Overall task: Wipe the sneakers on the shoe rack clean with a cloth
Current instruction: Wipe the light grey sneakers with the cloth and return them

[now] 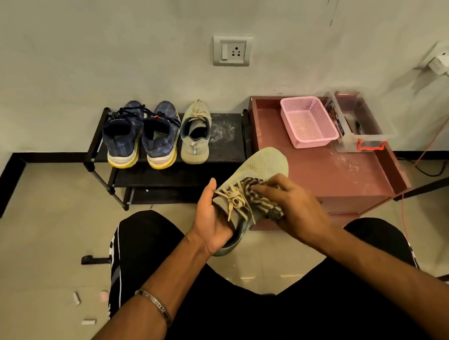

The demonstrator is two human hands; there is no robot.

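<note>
- Here, a seated person's left hand [212, 221] is cupping a pale sneaker [257, 177] at its heel, the grip grasping it above the lap.
- The right hand [290, 201] is pressing a striped cloth [250, 192] against the laces, its grip clenching the cloth.
- Beyond, a black shoe rack [226, 142] is carrying two navy sneakers [142, 139] and one matching pale sneaker [195, 137].

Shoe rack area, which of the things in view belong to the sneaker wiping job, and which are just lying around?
Part of the job:
striped cloth under the right hand
beige sneaker held in the left hand
its mate and blue sneakers on the shoe rack

Lying about:
pink basket
clear box
wall socket
</note>
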